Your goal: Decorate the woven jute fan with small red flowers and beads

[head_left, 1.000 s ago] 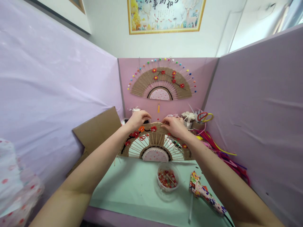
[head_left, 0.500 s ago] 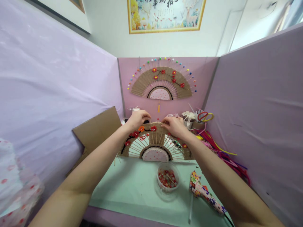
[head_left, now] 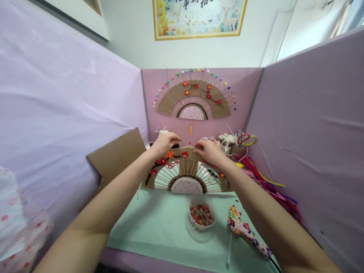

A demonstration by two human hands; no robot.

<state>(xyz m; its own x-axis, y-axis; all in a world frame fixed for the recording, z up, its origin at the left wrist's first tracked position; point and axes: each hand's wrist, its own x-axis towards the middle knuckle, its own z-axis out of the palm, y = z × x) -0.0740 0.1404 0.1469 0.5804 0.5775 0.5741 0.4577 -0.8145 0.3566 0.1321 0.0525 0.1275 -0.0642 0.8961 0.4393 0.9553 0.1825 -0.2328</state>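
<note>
A brown woven fan [head_left: 191, 154] stands upright on the table, with red and orange flowers, dark branch lines, thin stick ribs and a pale spotted half-round at its base. My left hand [head_left: 167, 143] is at its top edge left of the middle, fingers closed around what looks like a thin stick tip. On the other side of the middle, my right hand [head_left: 209, 150] pinches the upper rim. A small red bead [head_left: 189, 143] shows above the edge between my hands. In front stands a clear tub [head_left: 201, 226] holding red and pale beads and a small stick.
A flower-patterned glue gun [head_left: 248, 235] and a white stick [head_left: 229, 252] lie front right. A similar fan [head_left: 194, 91] hangs on the pink back panel. Cardboard [head_left: 119, 155] leans at left. Scissors [head_left: 247, 140] and coloured pipe cleaners [head_left: 273, 191] are at right.
</note>
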